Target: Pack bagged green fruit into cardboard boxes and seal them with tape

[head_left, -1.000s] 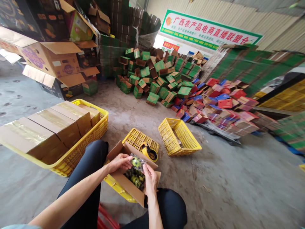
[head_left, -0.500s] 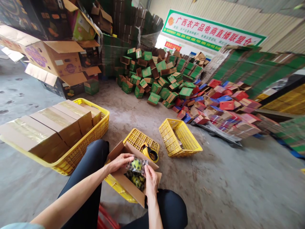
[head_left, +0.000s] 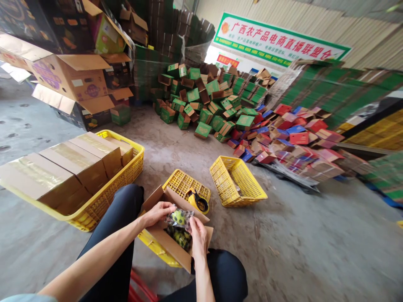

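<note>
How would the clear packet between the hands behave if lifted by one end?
The clear packet would probably sag, since its crinkled film looks thin and floppy. The shiny wrap may feel slippery where the left hand and right hand pinch its ends. Its rounded green-and-black contents might make it roll if set down.

Left hand [head_left: 161, 212]: fingers and thumb pinched closed, forearm bare, slanting up from lower left. Right hand [head_left: 198, 235]: fingers bent, pinching toward the left hand, forearm upright. Hands: two, bare, apart. Knees: two, dark-clothed, spread.
</note>
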`<state>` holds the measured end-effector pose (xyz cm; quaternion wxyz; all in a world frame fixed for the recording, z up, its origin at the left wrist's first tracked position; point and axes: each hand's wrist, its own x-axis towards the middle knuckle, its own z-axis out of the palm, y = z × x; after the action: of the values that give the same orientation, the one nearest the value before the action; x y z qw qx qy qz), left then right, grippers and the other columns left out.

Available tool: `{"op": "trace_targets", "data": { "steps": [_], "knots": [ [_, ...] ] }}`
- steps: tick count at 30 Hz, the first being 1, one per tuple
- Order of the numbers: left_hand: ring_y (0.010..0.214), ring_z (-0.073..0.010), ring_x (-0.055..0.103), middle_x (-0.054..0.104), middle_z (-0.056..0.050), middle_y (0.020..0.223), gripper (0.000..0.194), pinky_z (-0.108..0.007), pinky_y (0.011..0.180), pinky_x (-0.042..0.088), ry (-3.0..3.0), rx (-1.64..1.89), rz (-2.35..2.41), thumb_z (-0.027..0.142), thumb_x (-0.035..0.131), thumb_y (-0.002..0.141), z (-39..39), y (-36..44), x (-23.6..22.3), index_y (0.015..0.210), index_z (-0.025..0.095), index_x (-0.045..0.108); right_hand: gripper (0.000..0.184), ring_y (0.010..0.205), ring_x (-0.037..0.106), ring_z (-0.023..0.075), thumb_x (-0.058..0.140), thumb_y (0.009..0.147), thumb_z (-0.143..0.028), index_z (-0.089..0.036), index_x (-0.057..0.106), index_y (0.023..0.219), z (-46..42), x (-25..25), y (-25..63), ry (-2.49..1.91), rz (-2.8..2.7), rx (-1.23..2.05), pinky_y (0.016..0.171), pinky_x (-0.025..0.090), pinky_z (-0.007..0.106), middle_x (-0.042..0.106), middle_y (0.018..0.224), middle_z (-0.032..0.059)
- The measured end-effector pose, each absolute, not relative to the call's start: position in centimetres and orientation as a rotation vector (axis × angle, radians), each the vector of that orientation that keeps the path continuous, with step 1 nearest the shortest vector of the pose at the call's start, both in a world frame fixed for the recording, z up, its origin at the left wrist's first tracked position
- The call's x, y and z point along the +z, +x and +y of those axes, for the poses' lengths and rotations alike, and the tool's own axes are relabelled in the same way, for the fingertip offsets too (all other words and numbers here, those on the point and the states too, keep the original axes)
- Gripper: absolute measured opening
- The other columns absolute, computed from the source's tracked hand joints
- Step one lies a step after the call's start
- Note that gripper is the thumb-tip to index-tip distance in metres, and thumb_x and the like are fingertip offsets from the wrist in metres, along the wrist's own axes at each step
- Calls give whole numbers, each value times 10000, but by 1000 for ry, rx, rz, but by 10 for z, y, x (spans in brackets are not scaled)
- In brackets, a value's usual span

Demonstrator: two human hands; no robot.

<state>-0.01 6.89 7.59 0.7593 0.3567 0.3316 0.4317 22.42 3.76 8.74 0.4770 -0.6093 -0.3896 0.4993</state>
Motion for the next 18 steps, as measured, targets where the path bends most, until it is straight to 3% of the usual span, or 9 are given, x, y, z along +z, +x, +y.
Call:
{"op": "trace_targets", "data": {
  "steps": [3,5,8,10,14,18],
  "knots": [
    [582,-84,518,615,-7,708,516,-213,578,383,809,973,757,605,883,760,70,0,75,815,122,710,532,1112,757,366,797,731,-649,-227,815,1054,37,88,222,-1473,-995,1233,859,666,417,820,1144,110],
    [571,-85,505,597,2,682,534,-221,572,376,812,991,783,626,880,749,70,0,74,785,124,701,624,1128,752,364,794,747,-649,-225,777,1204,36,89,221,-1465,-1019,1257,861,665,422,797,1218,125],
    [575,-97,518,599,3,678,560,-234,583,394,802,1016,836,654,885,716,71,0,73,767,128,697,883,1138,747,359,795,778,-630,-232,551,1527,35,91,219,-1432,-1064,1291,857,667,440,732,1350,154],
    [582,-104,531,614,-4,689,575,-238,587,402,804,1027,870,668,882,704,71,0,73,777,126,703,984,1192,725,350,808,794,-591,-253,405,1625,34,92,219,-1397,-1118,1282,932,645,456,670,1441,167],
    [587,-112,536,628,-15,692,605,-236,581,394,838,1011,916,701,865,696,72,-2,71,783,123,706,860,1385,599,338,820,826,-494,-308,470,1589,31,92,218,-1305,-1288,1249,1134,533,478,505,1616,131],
    [592,-110,524,635,-21,696,624,-232,573,373,894,999,961,723,840,708,73,-2,67,791,117,713,742,1512,450,351,827,816,-447,-337,574,1506,27,87,217,-1245,-1415,1204,1133,544,464,385,1686,78]
  ]
}}
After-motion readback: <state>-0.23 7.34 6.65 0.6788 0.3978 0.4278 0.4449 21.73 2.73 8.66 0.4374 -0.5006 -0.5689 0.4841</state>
